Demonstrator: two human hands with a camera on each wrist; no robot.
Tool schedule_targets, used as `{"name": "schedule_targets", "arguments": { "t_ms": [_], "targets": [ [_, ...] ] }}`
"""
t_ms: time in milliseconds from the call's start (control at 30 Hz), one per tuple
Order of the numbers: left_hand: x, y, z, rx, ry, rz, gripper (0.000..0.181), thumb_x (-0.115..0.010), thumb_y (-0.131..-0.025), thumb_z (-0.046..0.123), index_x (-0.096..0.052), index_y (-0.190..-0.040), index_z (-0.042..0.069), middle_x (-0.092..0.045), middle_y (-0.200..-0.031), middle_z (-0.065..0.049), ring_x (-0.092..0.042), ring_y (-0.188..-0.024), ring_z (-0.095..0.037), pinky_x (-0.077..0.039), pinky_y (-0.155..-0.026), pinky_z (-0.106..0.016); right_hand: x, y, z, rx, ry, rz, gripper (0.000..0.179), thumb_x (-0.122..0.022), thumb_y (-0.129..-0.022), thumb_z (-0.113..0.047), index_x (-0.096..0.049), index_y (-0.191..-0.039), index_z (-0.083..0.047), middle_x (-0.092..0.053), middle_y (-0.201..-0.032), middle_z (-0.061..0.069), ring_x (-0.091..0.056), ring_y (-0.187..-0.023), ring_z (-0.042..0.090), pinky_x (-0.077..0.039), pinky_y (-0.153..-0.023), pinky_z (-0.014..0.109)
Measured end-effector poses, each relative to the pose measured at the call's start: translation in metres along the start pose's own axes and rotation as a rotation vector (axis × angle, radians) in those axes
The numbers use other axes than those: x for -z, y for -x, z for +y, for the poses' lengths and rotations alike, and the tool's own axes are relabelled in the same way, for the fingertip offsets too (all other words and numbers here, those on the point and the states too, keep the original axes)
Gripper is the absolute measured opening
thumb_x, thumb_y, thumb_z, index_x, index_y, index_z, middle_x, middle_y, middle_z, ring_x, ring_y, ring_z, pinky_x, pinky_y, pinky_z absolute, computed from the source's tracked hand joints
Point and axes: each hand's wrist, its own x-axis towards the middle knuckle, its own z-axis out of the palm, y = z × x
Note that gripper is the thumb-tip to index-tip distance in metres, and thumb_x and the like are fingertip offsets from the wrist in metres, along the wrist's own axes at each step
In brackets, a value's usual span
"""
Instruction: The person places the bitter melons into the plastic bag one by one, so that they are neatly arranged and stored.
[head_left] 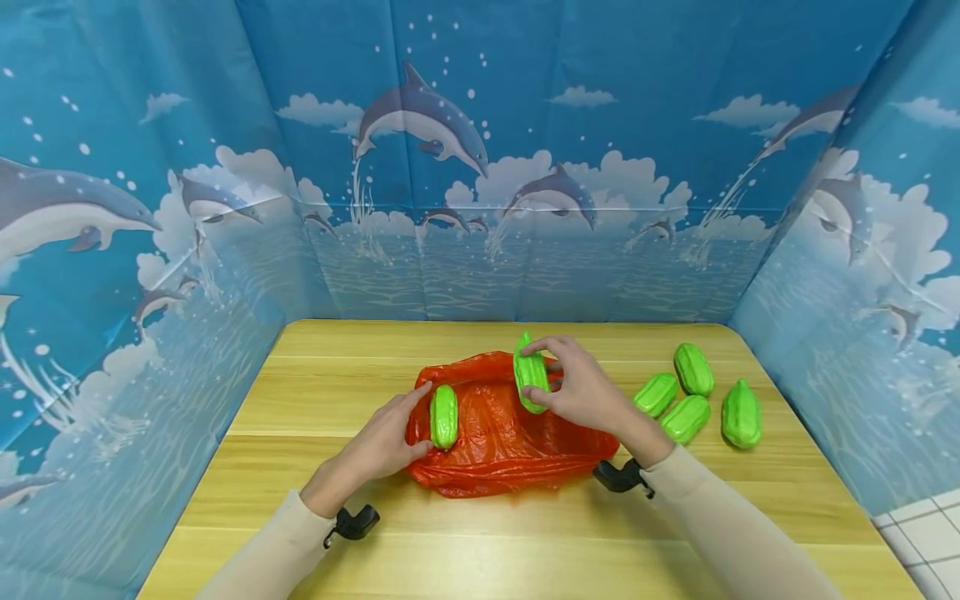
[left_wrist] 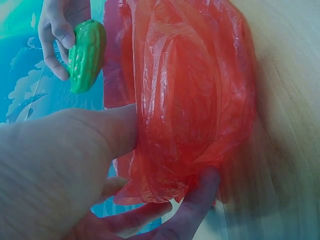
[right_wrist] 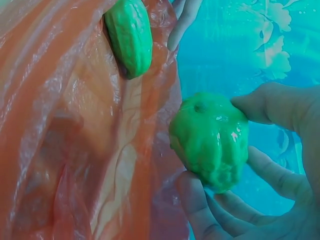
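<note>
Tabletop [head_left: 465, 554], crinkled plastic [head_left: 486, 421], ridged gourds [head_left: 531, 379]

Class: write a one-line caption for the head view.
Right grip holding a green vegetable at a red bag, four more on the table to the right.

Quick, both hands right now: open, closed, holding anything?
Left hand: open, touching the red bag.
Right hand: closed, gripping a green ridged vegetable.
</note>
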Motion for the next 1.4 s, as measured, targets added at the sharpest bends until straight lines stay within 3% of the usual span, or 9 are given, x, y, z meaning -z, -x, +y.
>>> {"name": "schedule_targets", "arguments": {
  "t_ms": [300, 800, 1233, 1400],
  "targets": [
    [-0.001, 0.000, 0.000, 0.007, 0.004, -0.007, 0.099, -0.092, -0.099, 0.013, -0.039, -0.183, 0.012, -0.057, -0.174, -0.026, -0.057, -0.158, -0.053, -0.052, -0.128, -0.072, -0.007, -0.005, -0.006, -0.014, -0.016, -0.039, 0.052, -0.088, -0.105, -0.021, -0.069, -0.153, -0.015, -0.060, -0.158, 0.023, -0.078, -0.123, 0.042, -0.073, -0.092, 0.041],
    [0.000, -0.002, 0.000, 0.002, -0.005, -0.009, 0.100, -0.092, -0.099, 0.013, -0.038, -0.183, 0.013, -0.055, -0.176, -0.025, -0.055, -0.161, -0.053, -0.051, -0.130, -0.072, -0.017, -0.012, -0.011, 0.027, -0.045, -0.078, 0.047, -0.085, -0.107, -0.018, -0.069, -0.151, -0.011, -0.062, -0.147, 0.024, -0.077, -0.122, 0.042, -0.073, -0.089, 0.040],
    [0.001, -0.003, 0.002, -0.004, -0.003, -0.007, 0.099, -0.091, -0.099, 0.012, -0.039, -0.183, 0.013, -0.054, -0.177, -0.026, -0.054, -0.161, -0.054, -0.050, -0.130, -0.074, -0.023, -0.017, -0.015, 0.017, -0.034, -0.115, 0.047, -0.087, -0.106, -0.021, -0.070, -0.150, -0.015, -0.065, -0.146, 0.020, -0.077, -0.124, 0.042, -0.072, -0.092, 0.042],
    [0.001, -0.002, 0.001, -0.001, 0.001, -0.008, 0.098, -0.091, -0.100, 0.013, -0.039, -0.183, 0.013, -0.054, -0.177, -0.026, -0.054, -0.162, -0.054, -0.050, -0.130, -0.074, -0.027, -0.019, -0.016, 0.031, -0.026, -0.123, 0.046, -0.087, -0.106, -0.021, -0.071, -0.149, -0.014, -0.063, -0.155, 0.021, -0.075, -0.126, 0.043, -0.071, -0.097, 0.048]
  ]
}}
